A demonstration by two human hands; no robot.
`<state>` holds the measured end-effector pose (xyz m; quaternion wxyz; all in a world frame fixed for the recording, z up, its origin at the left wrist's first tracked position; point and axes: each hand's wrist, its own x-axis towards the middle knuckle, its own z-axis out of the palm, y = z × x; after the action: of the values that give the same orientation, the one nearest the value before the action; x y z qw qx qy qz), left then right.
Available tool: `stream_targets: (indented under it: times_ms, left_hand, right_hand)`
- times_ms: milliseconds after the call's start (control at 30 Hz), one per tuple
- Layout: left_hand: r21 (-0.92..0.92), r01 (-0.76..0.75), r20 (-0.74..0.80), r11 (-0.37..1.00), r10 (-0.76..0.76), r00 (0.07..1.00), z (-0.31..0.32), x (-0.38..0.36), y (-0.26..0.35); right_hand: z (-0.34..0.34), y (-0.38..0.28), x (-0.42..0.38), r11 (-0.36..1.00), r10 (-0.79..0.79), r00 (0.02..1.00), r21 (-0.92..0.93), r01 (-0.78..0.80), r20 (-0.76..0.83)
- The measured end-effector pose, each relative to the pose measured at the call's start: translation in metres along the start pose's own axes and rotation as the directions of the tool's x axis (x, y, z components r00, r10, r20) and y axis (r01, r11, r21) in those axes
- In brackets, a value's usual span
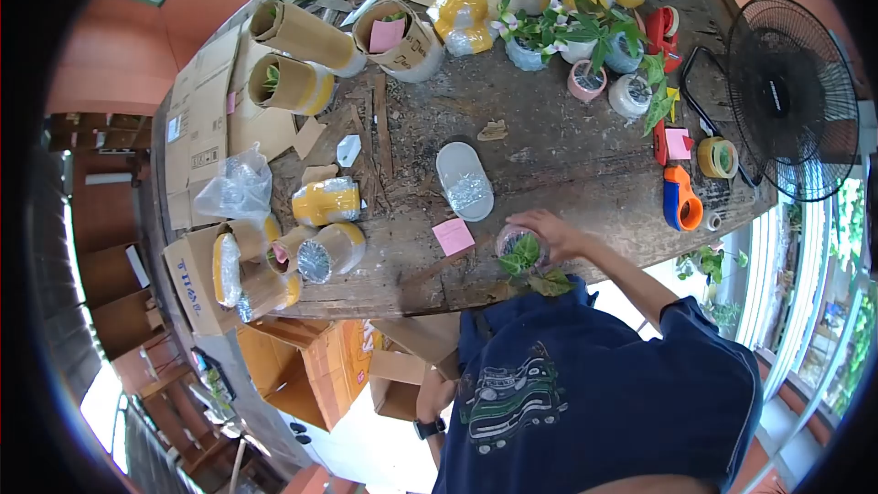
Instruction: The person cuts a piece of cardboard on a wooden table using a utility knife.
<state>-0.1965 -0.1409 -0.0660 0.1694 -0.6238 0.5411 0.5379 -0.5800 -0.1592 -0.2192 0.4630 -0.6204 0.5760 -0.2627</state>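
Note:
My right hand (pixel 554 234) has its fingers curved round the rim of a small pot holding a leafy green plant (pixel 520 256), near the table's front edge. Below that edge, my left hand (pixel 437 395), with a dark watch on the wrist, grips the side of a small open cardboard box (pixel 397 368); its fingertips are partly hidden. Left of the pot lies a pink paper note (pixel 453 237). Just behind the note is an oval whitish tray (pixel 465 181) with shiny material at its near end.
Potted plants (pixel 586 80) stand at the back right, near a black fan (pixel 788 97), tape rolls (pixel 718 157) and an orange-blue tape dispenser (pixel 682 199). Cardboard tubes (pixel 306 37), wrapped bundles (pixel 326 201) and flat cardboard (pixel 197 133) occupy the left. An open box (pixel 306 370) sits below the table.

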Motion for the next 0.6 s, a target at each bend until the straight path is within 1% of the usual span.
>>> stream_targets:
  times_ms: [33, 133, 167, 233, 267, 333, 400, 467, 533, 600]
  left_hand:
    - [-0.005, 0.003, 0.016, 1.0, -0.003, 1.0, 0.0, 0.0, 0.0]
    - [-0.028, -0.006, 0.029, 1.0, 0.006, 1.0, 0.002, 0.005, -0.012]
    - [-0.04, -0.019, 0.021, 0.999, 0.02, 1.0, 0.007, 0.01, -0.029]
    - [-0.035, -0.029, -0.008, 0.999, 0.029, 1.0, 0.009, 0.008, -0.033]
    - [-0.018, -0.025, -0.031, 1.0, 0.025, 0.999, 0.011, 0.006, -0.034]
    - [-0.003, -0.009, -0.059, 1.0, 0.009, 0.998, 0.015, 0.004, -0.037]
    - [-0.001, 0.015, -0.066, 1.0, -0.015, 0.998, 0.019, 0.006, -0.048]
    - [-0.051, -0.033, -0.054, 0.998, 0.03, 0.998, 0.02, 0.005, -0.047]
    - [-0.067, -0.063, -0.051, 0.996, 0.06, 0.997, 0.02, 0.004, -0.047]
    - [-0.053, -0.075, -0.057, 0.996, 0.072, 0.996, 0.021, 0.004, -0.048]
  right_hand:
    - [0.009, -0.004, -0.003, 0.997, -0.063, 0.997, 0.052, 0.065, -0.044]
    - [0.009, -0.001, 0.001, 0.997, -0.079, 0.994, 0.015, 0.081, -0.077]
    - [0.011, 0.004, 0.003, 0.994, -0.044, 0.994, 0.098, 0.054, -0.1]
    - [0.007, 0.01, 0.011, 0.965, 0.034, 0.991, 0.262, 0.001, -0.131]
    - [0.001, 0.014, 0.014, 0.982, -0.046, 0.977, 0.167, 0.082, -0.208]
    - [-0.034, 0.004, 0.029, 0.973, -0.227, 0.916, -0.042, 0.226, -0.33]
    - [-0.052, 0.025, 0.052, 0.959, -0.122, 0.882, 0.174, 0.222, -0.455]
    - [-0.097, -0.029, 0.064, 0.963, -0.063, 0.817, 0.181, 0.202, -0.573]
    - [-0.114, 0.035, 0.097, 0.98, 0.091, 0.696, 0.189, 0.065, -0.712]
    - [-0.131, 0.069, 0.125, 0.998, 0.015, 0.568, -0.022, -0.058, -0.823]
